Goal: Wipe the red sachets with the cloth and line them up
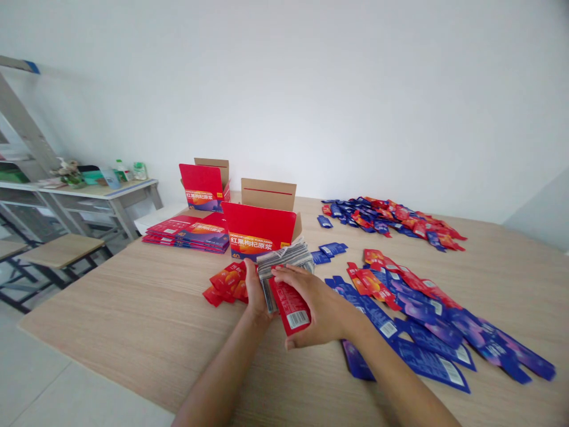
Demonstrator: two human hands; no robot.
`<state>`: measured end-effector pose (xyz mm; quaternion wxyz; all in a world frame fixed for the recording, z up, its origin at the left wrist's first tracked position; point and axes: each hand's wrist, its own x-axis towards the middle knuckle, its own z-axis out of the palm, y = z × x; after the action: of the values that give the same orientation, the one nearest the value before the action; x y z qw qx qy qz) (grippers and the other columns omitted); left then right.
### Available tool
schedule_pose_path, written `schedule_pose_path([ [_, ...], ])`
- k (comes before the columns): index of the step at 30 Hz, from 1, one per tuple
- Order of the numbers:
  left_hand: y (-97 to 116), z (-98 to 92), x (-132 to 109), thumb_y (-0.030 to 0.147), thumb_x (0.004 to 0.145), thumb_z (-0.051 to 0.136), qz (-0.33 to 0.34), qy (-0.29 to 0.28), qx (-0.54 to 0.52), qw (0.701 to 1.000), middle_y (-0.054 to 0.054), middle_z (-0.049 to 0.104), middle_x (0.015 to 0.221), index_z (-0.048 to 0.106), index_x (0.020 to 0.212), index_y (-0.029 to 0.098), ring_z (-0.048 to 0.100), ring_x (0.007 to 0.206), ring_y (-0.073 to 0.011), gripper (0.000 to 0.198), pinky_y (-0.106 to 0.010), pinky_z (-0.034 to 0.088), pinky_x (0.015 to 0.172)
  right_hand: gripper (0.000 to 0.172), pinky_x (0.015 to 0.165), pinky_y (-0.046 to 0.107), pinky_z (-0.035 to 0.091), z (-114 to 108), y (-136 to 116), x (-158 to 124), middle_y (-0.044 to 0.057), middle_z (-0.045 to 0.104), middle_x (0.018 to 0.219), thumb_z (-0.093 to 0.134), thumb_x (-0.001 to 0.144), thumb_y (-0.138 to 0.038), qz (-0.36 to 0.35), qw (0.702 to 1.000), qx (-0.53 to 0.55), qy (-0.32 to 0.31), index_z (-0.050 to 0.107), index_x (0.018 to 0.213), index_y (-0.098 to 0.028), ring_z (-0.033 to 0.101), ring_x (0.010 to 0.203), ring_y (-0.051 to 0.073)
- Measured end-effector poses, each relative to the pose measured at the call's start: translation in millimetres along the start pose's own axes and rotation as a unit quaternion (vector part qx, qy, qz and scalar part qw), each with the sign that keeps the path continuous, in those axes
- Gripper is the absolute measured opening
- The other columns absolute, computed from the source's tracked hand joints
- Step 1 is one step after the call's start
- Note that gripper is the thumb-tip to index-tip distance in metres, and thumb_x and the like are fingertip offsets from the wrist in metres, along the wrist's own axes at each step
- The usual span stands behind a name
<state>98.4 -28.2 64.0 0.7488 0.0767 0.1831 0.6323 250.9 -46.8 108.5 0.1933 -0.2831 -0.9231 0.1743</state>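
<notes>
Currently, my left hand (pixel 255 295) is gripping a grey-striped paper bundle (pixel 288 255), while my right hand (pixel 323 301) is clasping a red barcoded packet (pixel 290 305) against it. Both are hovering over the wooden table (pixel 133 311), just before an open red carton (pixel 261 223) reading 红黑枸杞原浆, and red flat packets (pixel 227 281) are lying beside my left hand.

The bare left forearm (pixel 222 370) and right forearm (pixel 391 365) slant forward, converging. The left hand (pixel 256 293) is cupped, its thumb (pixel 251 276) raised, the other fingers probably curled out of sight. The right hand (pixel 323 305), close beside it, lies back upward, fingers (pixel 296 279) and thumb spread in a wide grasp
</notes>
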Motion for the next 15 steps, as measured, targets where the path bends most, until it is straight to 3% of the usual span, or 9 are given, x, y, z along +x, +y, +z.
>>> schedule_pose_path([
  [3,-6,-1.8,1,0.072,0.090,0.034,-0.005,-0.003,0.004,1.000,-0.017,0.074,0.093,0.071,0.087,0.011,0.067,0.107,-0.0337,0.071,-0.048,0.047,0.103,0.109,0.117,0.057,0.024,7,5,5,0.022,0.041,0.153,0.079,0.062,-0.063,-0.024,1.000,-0.017,0.009,0.038,0.148,-0.012,0.030,0.145,0.039],
  [7,-17,0.0,3,0.071,0.091,0.034,-0.008,-0.013,0.014,1.000,-0.017,0.074,0.095,0.070,0.087,0.010,0.066,0.110,-0.0332,0.071,-0.048,0.045,0.105,0.110,0.122,0.055,0.009,11,12,10,0.024,0.042,0.151,0.077,0.062,-0.066,-0.039,0.996,-0.079,0.032,0.039,0.147,-0.009,0.039,0.141,0.035],
  [15,-24,2.6,1,0.073,0.090,0.032,-0.038,-0.028,0.031,0.998,-0.018,0.072,0.114,0.067,0.118,0.010,0.064,0.115,-0.0327,0.077,-0.047,0.045,0.105,0.103,0.120,0.060,0.006,-5,19,4,0.022,0.046,0.149,0.074,0.063,-0.070,0.021,0.986,-0.157,0.056,0.046,0.144,-0.013,0.041,0.140,0.036],
])
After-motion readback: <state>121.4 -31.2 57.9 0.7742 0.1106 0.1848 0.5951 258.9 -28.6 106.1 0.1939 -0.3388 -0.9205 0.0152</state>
